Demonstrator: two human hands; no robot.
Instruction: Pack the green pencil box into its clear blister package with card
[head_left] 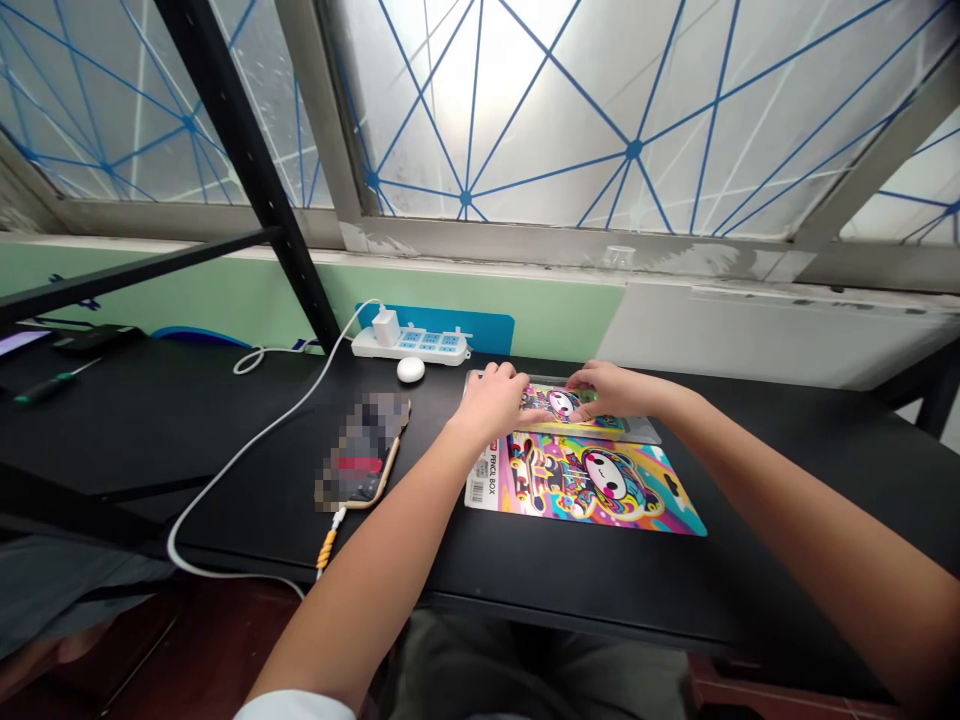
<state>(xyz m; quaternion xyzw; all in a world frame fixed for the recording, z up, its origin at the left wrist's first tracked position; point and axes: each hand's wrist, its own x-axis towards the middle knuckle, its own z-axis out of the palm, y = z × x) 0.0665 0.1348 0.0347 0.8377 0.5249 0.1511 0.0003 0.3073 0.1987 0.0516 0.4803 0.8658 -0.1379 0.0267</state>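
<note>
Both grips grasp the pencil box (561, 404): the left grip (499, 398) clasps its left end and the right grip (611, 390) pinches its right part. It lies flat on the black worktop (187, 420), just beyond a colourful printed card (592, 482). Further left lies a plugged-in phone (364, 450), and by the wall sits a white power strip (412, 345).

Counted: left hand (495, 398) 1 | right hand (611, 390) 1 | pencil box (561, 404) 1 | packaging card (592, 485) 1 | phone (364, 452) 1 | power strip (424, 345) 1 | screwdriver (45, 386) 1, at 9 o'clock
</note>
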